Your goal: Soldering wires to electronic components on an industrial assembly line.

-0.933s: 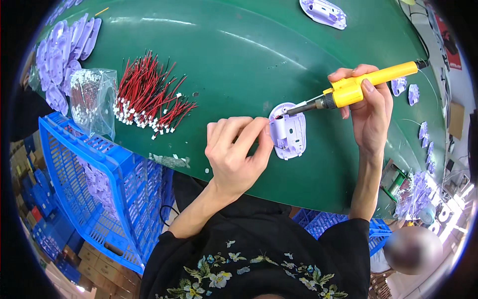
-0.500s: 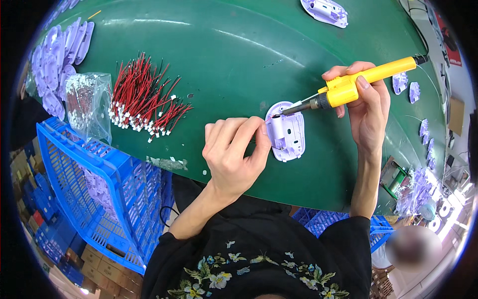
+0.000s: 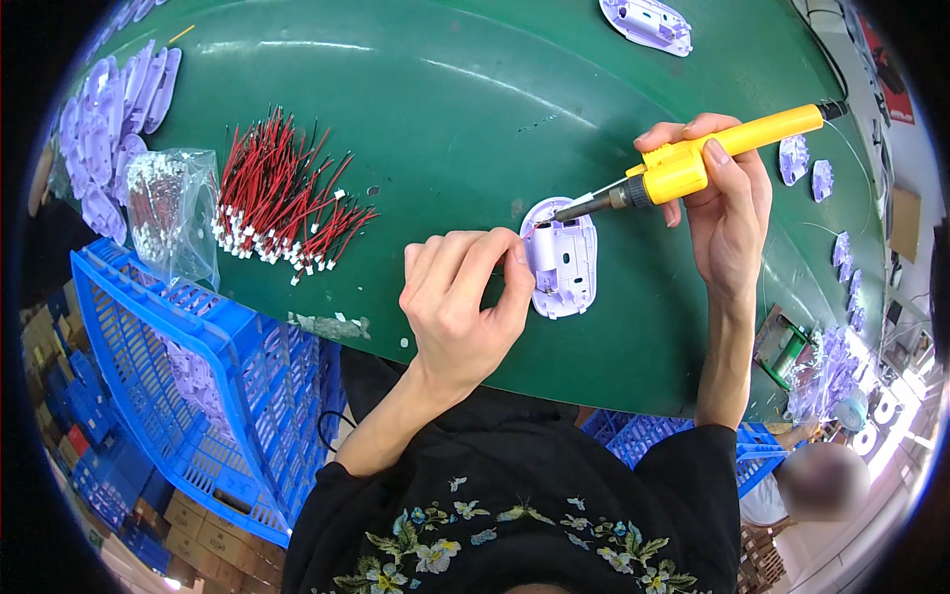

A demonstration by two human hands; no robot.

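Observation:
A lilac plastic housing (image 3: 582, 259) lies with its inside up on the green table in front of me. My right hand (image 3: 727, 213) is wrapped round a yellow soldering iron (image 3: 683, 171), whose dark tip points left and meets the upper part of the housing. Beside the housing's left edge, my left hand (image 3: 460, 297) is closed in a pinch. A short bit of thin red wire shows just above its fingertips; the rest of the wire is hidden by the fingers.
Red and black wires with white connectors (image 3: 277, 193) lie heaped left, beside a clear bag (image 3: 170, 213) of more. Lilac parts (image 3: 109, 124) are piled far left. A blue crate (image 3: 228, 346) stands at the near left edge. A solder spool (image 3: 789, 354) sits at right; another housing (image 3: 648, 25) lies far back.
The iron's tip has shifted slightly up and right relative to the housing. A bit of red wire now shows near my left fingertips, and that hand keeps its pinch.

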